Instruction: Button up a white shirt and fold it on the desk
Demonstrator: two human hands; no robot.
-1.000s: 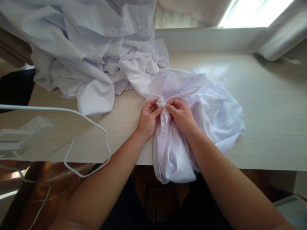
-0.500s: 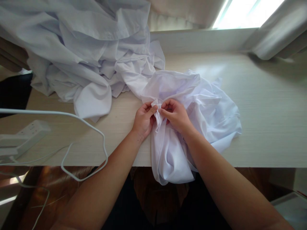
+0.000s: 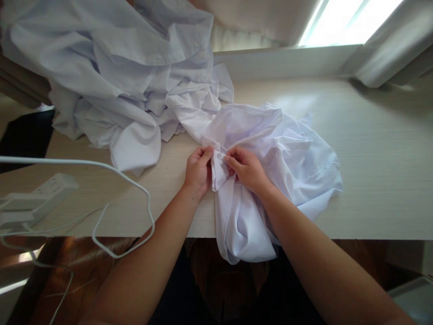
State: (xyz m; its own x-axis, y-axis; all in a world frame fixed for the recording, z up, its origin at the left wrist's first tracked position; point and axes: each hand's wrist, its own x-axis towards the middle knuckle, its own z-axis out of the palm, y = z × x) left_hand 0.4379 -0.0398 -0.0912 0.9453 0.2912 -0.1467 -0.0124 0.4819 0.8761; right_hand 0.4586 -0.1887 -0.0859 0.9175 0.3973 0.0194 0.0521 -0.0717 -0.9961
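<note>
A crumpled white garment (image 3: 297, 158) lies on the pale table, and part of it hangs over the front edge. My left hand (image 3: 199, 170) pinches the left side of a small folded flap of this cloth, thumb on top. On the flap's right side, my right hand (image 3: 244, 167) is closed on the same cloth with thumb and forefinger. A small round mark, perhaps a button, shows on the flap beside the right thumb. The undersides of both hands' fingers are partly hidden by the fabric.
A large heap of white cloth (image 3: 131, 72) covers the table's back left. A white power strip (image 3: 50, 189) sits at the left, and a white cable (image 3: 135, 183) loops above my left forearm. Grey curtain (image 3: 389, 54) hangs at the back right of the table (image 3: 379, 180).
The pinched flap has been spread flatter and now shows its face with the small round mark. My left hand has shifted slightly left. The whole view has moved a little.
</note>
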